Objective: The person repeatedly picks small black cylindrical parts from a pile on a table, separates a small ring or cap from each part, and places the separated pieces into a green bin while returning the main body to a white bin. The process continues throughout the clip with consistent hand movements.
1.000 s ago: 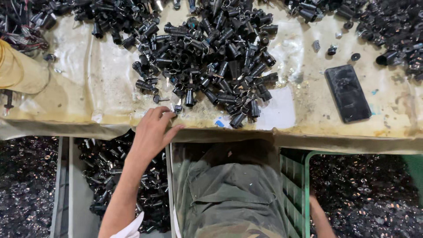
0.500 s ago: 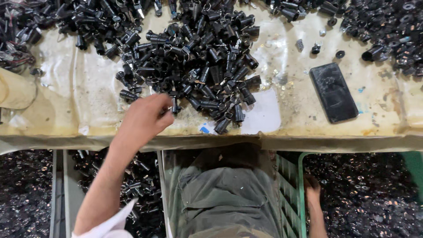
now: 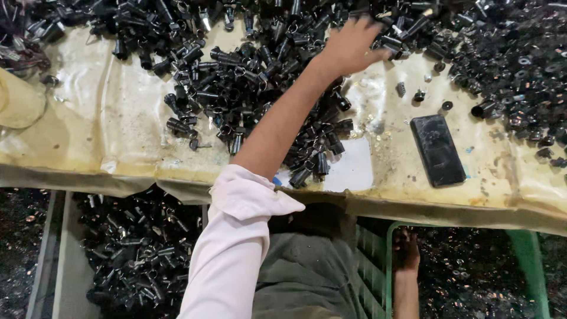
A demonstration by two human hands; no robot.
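Fingers of the left hand (image 3: 349, 44) are spread loosely over the far edge of the heap of black cylindrical parts (image 3: 248, 88) on the plastic-covered table (image 3: 106, 136); nothing is seen clamped in them. The right hand (image 3: 406, 251) is lowered beside the green crate (image 3: 378, 266), its grip impossible to tell. A dark phone (image 3: 437, 150) lies nearby.

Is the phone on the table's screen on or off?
Off: the phone lies flat on the table with a dark, blank screen.

Left hand (image 3: 349, 46) gone from table edge, now stretched far over black parts (image 3: 236, 88)
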